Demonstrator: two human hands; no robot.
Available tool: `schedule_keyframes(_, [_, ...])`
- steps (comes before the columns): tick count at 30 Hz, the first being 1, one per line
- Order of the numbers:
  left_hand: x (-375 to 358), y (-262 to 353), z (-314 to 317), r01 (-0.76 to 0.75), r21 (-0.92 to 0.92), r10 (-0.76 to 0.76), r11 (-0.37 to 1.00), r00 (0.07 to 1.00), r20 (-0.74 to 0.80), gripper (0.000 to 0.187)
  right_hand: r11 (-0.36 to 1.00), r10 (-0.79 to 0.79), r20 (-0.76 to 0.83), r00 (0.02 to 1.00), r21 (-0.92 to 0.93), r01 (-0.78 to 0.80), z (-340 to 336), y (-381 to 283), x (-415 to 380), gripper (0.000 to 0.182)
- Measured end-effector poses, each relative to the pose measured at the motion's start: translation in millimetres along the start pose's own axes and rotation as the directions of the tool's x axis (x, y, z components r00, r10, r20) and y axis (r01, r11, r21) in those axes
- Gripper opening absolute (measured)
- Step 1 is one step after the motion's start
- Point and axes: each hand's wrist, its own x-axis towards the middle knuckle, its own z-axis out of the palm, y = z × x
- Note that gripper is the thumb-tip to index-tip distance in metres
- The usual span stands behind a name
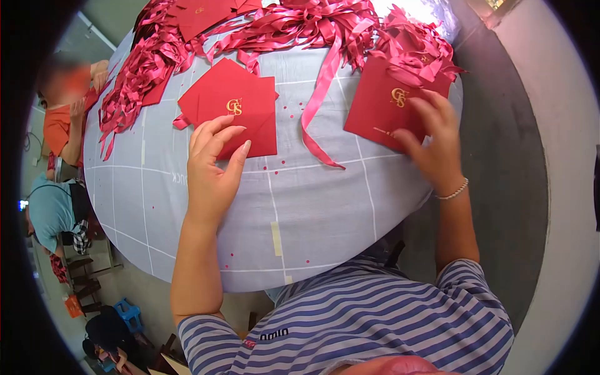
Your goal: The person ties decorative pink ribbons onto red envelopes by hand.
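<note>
place: craft workshop | cues: ribbon heaps [300,25], stacked red envelopes [234,106], cloth-covered table [312,206]

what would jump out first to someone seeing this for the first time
The red against the pale grey checked cloth: a heap of red ribbons sprawls along the far edge of the table. Nearer, the left hand rests its fingers on a red envelope stamped with gold letters, while the right hand presses on a red paper bag bearing the same gold mark.
</note>
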Motion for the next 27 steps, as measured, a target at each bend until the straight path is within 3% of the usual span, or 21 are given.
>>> schedule_keyframes(2, [0,1,1,0.005,0.006,-0.005,1.0,1.0,0.024,0.023,0.993,-0.053,0.228,0.972,-0.094,0.076,5,-24,3,0.064])
schedule_keyframes(5, [-1,0,0,-0.003,0.024,0.002,1.0,0.998,0.056,0.024,0.987,0.025,0.349,0.937,-0.155,0.031,17,-21,5,0.063])
schedule_keyframes(9, [-1,-2,-2,-0.007,0.025,0.005,1.0,0.997,0.075,0.025,0.951,0.105,0.265,0.959,-0.31,-0.018,20,-5,15,0.059])
schedule_keyframes(16, [-2,-2,-2,-0.008,0.043,0.004,0.999,0.996,0.084,0.024,0.92,0.163,0.166,0.973,-0.381,-0.089,38,43,28,0.059])
schedule_keyframes(21, [-2,-1,-3,-0.015,0.032,0.012,0.999,0.995,0.095,0.024,0.886,0.049,0.165,0.985,-0.462,0.033,51,91,45,0.059])
schedule_keyframes(24, [-2,-3,-2,-0.021,0.032,0.017,0.999,0.995,0.098,0.024,0.879,0.083,0.205,0.975,-0.477,0.026,48,109,59,0.06])
schedule_keyframes(27, [-2,-3,-2,-0.013,0.036,0.009,0.999,0.995,0.103,0.024,0.916,0.038,0.216,0.976,-0.398,0.053,37,109,66,0.06])
